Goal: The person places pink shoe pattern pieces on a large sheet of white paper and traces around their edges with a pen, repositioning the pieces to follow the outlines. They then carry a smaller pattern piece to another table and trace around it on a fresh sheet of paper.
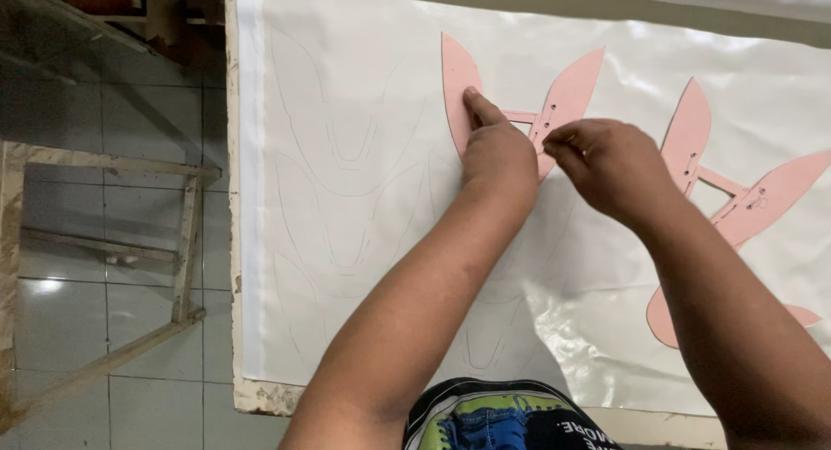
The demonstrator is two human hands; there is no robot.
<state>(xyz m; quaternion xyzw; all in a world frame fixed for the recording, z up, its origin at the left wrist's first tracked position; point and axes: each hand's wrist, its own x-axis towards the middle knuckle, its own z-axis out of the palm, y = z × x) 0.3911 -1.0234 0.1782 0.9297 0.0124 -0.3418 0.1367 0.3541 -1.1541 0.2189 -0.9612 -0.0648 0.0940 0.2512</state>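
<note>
Two hands meet on one pink V-shaped paper pattern (567, 91) near the tabletop's far edge: our left hand (498, 151) pins its left prong flat with an extended finger, while our right hand (610, 160) pinches closed beside the right prong, on white fabric (346, 156).

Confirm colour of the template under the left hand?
Pink: the template is a flat pink cutout, pressed down by the left hand on white sheet. Head view.
</note>
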